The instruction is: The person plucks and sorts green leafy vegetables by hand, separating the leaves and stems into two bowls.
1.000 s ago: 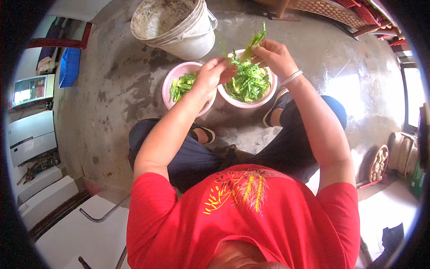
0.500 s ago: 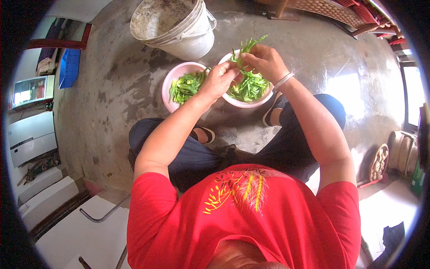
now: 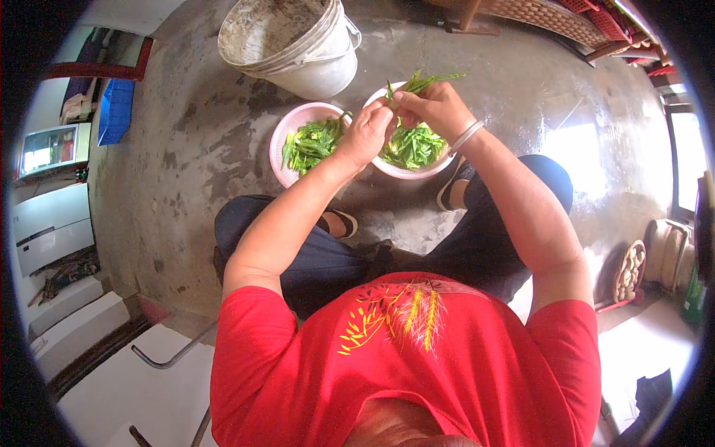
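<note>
Obs.: L hand (image 3: 365,134) curled, thumb and fingers drawn together, tips meeting the other hand; can't tell if a stem end is between them. R hand (image 3: 439,112) pinching leafy sprig (image 3: 439,79), tips poking out past the knuckles, above far rim of R basin (image 3: 417,176). Loose leaves (image 3: 412,147) lie inside that basin; cut greens (image 3: 309,145) in pink basket (image 3: 277,149), just beside it on floor (image 3: 186,179). Bucket (image 3: 324,71) stands beyond basket's far rim. Step in hand (judged): working sprig btwn both hands, prob. snapping or stripping it. Next move calls for firm R pinch, short L twist/pull, w/ pieces kept inside basin's rim.
</note>
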`<state>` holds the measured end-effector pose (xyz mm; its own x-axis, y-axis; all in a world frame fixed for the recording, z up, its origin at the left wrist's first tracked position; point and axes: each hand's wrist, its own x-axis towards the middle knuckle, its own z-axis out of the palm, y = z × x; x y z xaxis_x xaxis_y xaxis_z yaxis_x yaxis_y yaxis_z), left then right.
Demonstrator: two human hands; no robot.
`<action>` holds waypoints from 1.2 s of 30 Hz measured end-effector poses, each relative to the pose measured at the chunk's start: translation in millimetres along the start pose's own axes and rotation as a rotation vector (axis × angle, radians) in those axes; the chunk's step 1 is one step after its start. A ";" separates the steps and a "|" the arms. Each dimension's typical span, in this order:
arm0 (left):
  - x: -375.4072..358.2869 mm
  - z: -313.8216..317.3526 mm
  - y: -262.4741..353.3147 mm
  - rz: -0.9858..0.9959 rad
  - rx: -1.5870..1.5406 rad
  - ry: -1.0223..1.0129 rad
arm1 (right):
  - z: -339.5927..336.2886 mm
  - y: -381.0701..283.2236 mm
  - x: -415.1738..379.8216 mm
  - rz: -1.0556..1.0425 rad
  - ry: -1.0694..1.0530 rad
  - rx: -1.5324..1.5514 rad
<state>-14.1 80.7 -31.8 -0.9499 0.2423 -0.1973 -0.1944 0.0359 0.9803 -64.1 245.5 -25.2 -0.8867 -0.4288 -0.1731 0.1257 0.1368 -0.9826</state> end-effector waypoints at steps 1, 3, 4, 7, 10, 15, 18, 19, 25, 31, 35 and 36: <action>-0.9 5.9 1.1 0.007 -0.134 0.016 | 0.8 -6.8 -2.9 0.004 0.008 0.026; -4.0 12.4 5.9 -0.030 -0.326 0.049 | 1.6 -9.3 -3.5 0.003 0.017 0.059; -5.6 14.5 9.9 -0.074 -0.383 0.065 | 1.8 -7.5 -2.6 -0.003 0.019 0.064; -5.8 15.5 14.2 -0.136 -0.549 0.052 | 2.7 -7.9 -3.4 -0.004 0.032 0.088; -4.0 15.8 13.1 -0.148 -0.624 0.033 | 3.7 -12.8 -6.0 0.006 0.043 0.129; -9.3 10.0 15.8 -0.045 -0.559 -0.021 | 2.3 -32.3 -11.6 0.078 -0.008 0.296; -14.7 11.4 26.7 0.026 -0.491 -0.015 | 0.4 -36.8 -13.3 0.083 -0.056 0.381; -14.9 12.8 29.4 0.026 -0.496 0.002 | 1.0 -40.4 -14.6 0.081 -0.059 0.398; -13.5 5.1 36.7 0.021 -0.445 -0.087 | -1.4 -43.4 -11.8 0.070 -0.063 0.395; -24.4 -0.8 47.6 0.053 -0.160 -0.151 | -5.4 -35.8 -8.4 0.106 -0.138 0.354; -26.7 -2.5 48.9 0.130 -0.015 -0.135 | -3.3 -34.5 -7.2 0.107 -0.151 0.382; -27.9 -1.9 49.2 0.145 0.009 -0.119 | -2.5 -34.5 -7.0 0.111 -0.162 0.412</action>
<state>2.4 73.9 21.9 -0.9320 0.3588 -0.0519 -0.0553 0.0009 0.9985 -63.3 246.0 10.1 -0.7809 -0.5701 -0.2553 0.4118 -0.1626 -0.8966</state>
